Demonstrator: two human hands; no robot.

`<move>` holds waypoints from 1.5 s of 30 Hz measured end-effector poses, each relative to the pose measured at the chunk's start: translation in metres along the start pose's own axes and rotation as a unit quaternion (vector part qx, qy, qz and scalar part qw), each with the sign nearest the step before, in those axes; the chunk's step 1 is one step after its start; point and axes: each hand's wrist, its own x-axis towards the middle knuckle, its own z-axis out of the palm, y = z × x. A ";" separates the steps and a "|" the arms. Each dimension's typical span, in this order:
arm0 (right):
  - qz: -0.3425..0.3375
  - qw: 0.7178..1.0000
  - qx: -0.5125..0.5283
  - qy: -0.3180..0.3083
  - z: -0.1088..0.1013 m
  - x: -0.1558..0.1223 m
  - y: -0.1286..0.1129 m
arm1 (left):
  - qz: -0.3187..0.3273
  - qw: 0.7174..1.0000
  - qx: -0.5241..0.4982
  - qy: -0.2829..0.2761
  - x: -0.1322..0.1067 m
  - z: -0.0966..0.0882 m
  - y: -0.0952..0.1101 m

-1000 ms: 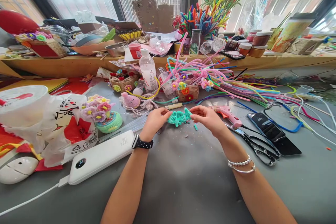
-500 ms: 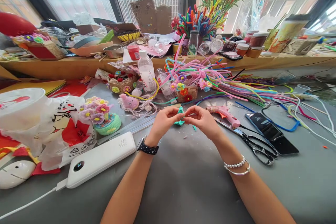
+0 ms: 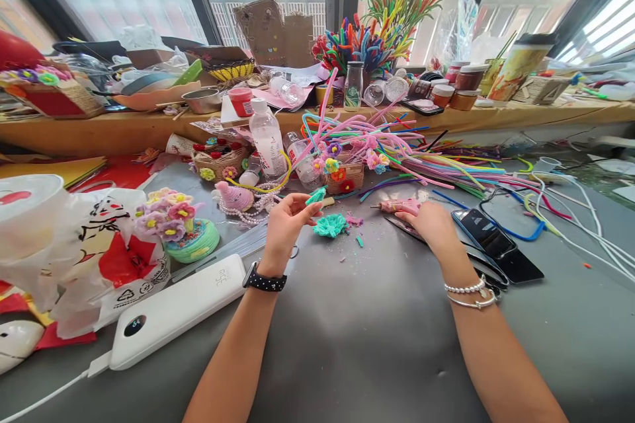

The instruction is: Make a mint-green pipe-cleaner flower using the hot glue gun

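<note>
My left hand [image 3: 284, 228] pinches a small teal fuzzy pipe-cleaner piece [image 3: 316, 195] between thumb and fingers, raised above the table. Just below it, a ruffled teal pipe-cleaner flower [image 3: 330, 225] lies on the grey tabletop. Over to the right, my right hand [image 3: 436, 226] has its fingers around a pink hot glue gun [image 3: 397, 204], whose nozzle points left. The hand covers the gun's rear part. Black-handled scissors [image 3: 489, 266] lie partly beneath my right wrist. A pink scrap [image 3: 354, 219] and a short teal snippet [image 3: 359, 241] are near the flower.
A white power bank [image 3: 178, 310] with a cable lies at left, beside a plastic bag [image 3: 106, 244] and a crocheted flower pot [image 3: 192, 239]. Pink pipe cleaners [image 3: 421, 162] spread behind. A phone [image 3: 496, 244] is at right. A cluttered ledge [image 3: 278, 120] runs along the back.
My hands have parted. The right one moved right onto the glue gun, while the left keeps a teal piece. The teal flower now shows on the table. The view shifted slightly.
</note>
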 end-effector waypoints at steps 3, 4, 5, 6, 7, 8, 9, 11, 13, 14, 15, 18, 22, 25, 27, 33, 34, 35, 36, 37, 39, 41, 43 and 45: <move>0.003 1.000 0.013 0.020 0.006 0.004 -0.002 | -0.026 0.999 -0.014 -0.021 -0.001 0.002 -0.002; 0.004 1.000 0.017 0.024 0.007 0.006 -0.001 | -0.035 0.999 -0.022 -0.034 -0.001 0.003 -0.002; 0.006 0.999 0.019 0.026 0.008 0.007 0.000 | -0.041 0.998 -0.029 -0.044 -0.001 0.003 -0.003; 0.010 0.999 0.021 0.028 0.008 0.008 0.002 | -0.045 0.997 -0.032 -0.052 -0.002 0.004 -0.003; 0.017 0.999 0.026 0.033 0.007 0.008 0.004 | -0.047 0.997 -0.032 -0.057 -0.002 0.004 -0.003; 0.026 0.998 0.036 0.043 0.006 0.008 0.005 | -0.048 0.997 -0.028 -0.060 -0.003 0.005 -0.003; 0.036 0.996 0.055 0.059 0.003 0.007 0.006 | -0.050 0.996 -0.023 -0.064 -0.003 0.005 -0.003; 0.056 0.986 0.122 0.099 -0.003 0.005 0.007 | -0.053 0.996 -0.016 -0.071 -0.005 0.005 -0.001; 0.063 0.967 0.211 0.125 -0.010 0.000 0.004 | -0.059 0.996 -0.014 -0.073 -0.006 0.006 0.001; 0.062 0.957 0.251 0.130 -0.014 -0.002 0.002 | -0.063 0.995 -0.014 -0.072 -0.006 0.006 0.002; 0.058 0.948 0.282 0.133 -0.016 -0.005 -0.001 | -0.066 0.995 -0.014 -0.072 -0.007 0.006 0.002; 0.021 0.941 0.299 0.154 -0.020 -0.013 -0.013 | -0.060 0.995 -0.014 -0.076 -0.007 0.007 0.001; -0.057 0.944 0.278 0.170 -0.019 -0.021 -0.026 | -0.047 0.995 -0.006 -0.085 -0.008 0.009 -0.001; -0.084 0.939 0.272 0.193 -0.019 -0.025 -0.031 | -0.041 0.996 -0.003 -0.085 -0.009 0.010 -0.001; -0.097 0.935 0.268 0.213 -0.020 -0.028 -0.032 | -0.042 0.996 -0.003 -0.083 -0.009 0.011 -0.001; -0.135 0.922 0.255 0.258 -0.021 -0.031 -0.035 | -0.033 0.996 -0.006 -0.078 -0.010 0.011 0.000; -0.139 0.921 0.254 0.261 -0.020 -0.031 -0.036 | -0.032 0.996 -0.007 -0.077 -0.010 0.011 0.000; -0.143 0.920 0.253 0.264 -0.020 -0.031 -0.036 | -0.031 0.997 -0.008 -0.076 -0.010 0.011 0.000; -0.146 0.919 0.251 0.265 -0.019 -0.030 -0.036 | -0.031 0.997 -0.010 -0.075 -0.010 0.011 0.000; -0.150 0.919 0.251 0.266 -0.018 -0.030 -0.036 | -0.032 0.997 -0.012 -0.073 -0.010 0.011 0.000; -0.156 0.917 0.249 0.271 -0.017 -0.030 -0.035 | -0.031 0.997 -0.014 -0.072 -0.010 0.011 0.000; -0.158 0.915 0.247 0.278 -0.016 -0.030 -0.034 | -0.030 0.997 -0.016 -0.072 -0.010 0.012 0.000; -0.158 0.914 0.244 0.282 -0.016 -0.030 -0.034 | -0.030 0.997 -0.016 -0.072 -0.010 0.012 0.000; -0.161 0.914 0.241 0.283 -0.016 -0.030 -0.034 | -0.032 0.997 -0.017 -0.070 -0.010 0.012 0.000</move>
